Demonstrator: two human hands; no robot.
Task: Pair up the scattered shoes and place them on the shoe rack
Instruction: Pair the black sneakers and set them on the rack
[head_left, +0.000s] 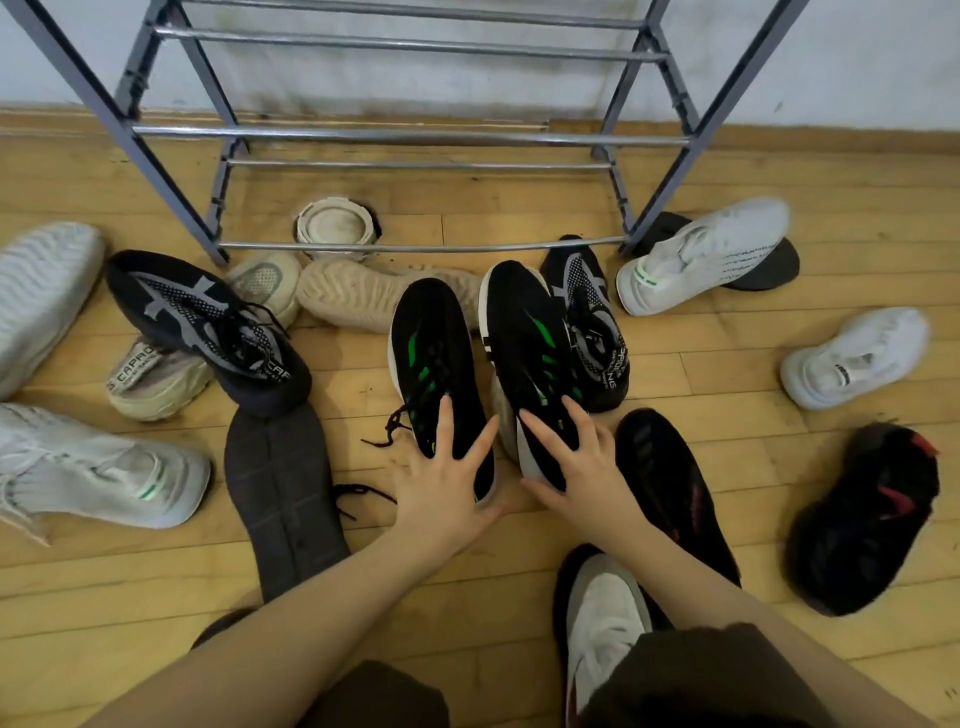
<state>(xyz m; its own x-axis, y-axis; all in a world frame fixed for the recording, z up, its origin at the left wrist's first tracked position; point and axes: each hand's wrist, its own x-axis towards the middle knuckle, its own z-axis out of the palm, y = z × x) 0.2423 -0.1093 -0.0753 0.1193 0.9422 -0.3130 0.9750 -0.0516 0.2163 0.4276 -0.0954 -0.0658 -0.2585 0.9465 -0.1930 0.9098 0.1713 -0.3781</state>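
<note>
Fingers (447, 415) of both hands rest on two black-green shoes (434, 353).

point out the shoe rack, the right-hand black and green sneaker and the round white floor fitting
shoe rack (415, 244), head view, lowest front rail
black and green sneaker (524, 322), head view, upper
round white floor fitting (335, 226), head view, rim

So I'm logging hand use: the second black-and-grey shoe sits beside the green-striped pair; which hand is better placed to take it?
Right. The right hand rests on the green-striped shoe touching that black-and-grey shoe; the left hand would have to cross over.
</note>
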